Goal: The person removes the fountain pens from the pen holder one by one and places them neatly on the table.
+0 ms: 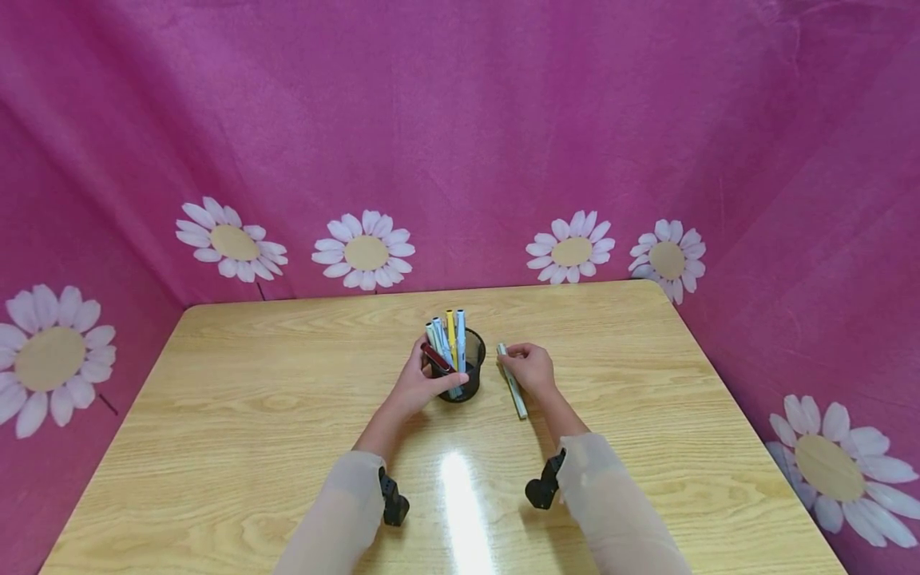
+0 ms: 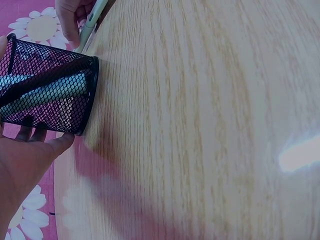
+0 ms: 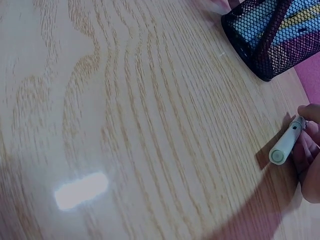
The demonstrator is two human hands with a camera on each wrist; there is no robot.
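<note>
A black mesh pen holder (image 1: pixel 472 382) stands on the table with several pens in it: pale blue and pale green ones, a yellow pen (image 1: pixel 451 335) and a dark red pen (image 1: pixel 436 358) leaning at the near left. My left hand (image 1: pixel 420 385) grips the holder from its left side, thumb across the front, as the left wrist view also shows. To the right of the holder, my right hand (image 1: pixel 530 369) pinches a pale green pen (image 1: pixel 514 393). In the right wrist view this pen (image 3: pixel 287 145) slants close over the tabletop, one end pointing toward the camera.
The wood-grain table (image 1: pixel 251 415) reaches back to a pink curtain (image 1: pixel 460 144) printed with white daisies, which also hangs at both sides. A black wrist camera (image 1: pixel 394 501) sits on the left forearm, another camera (image 1: pixel 545 481) on the right.
</note>
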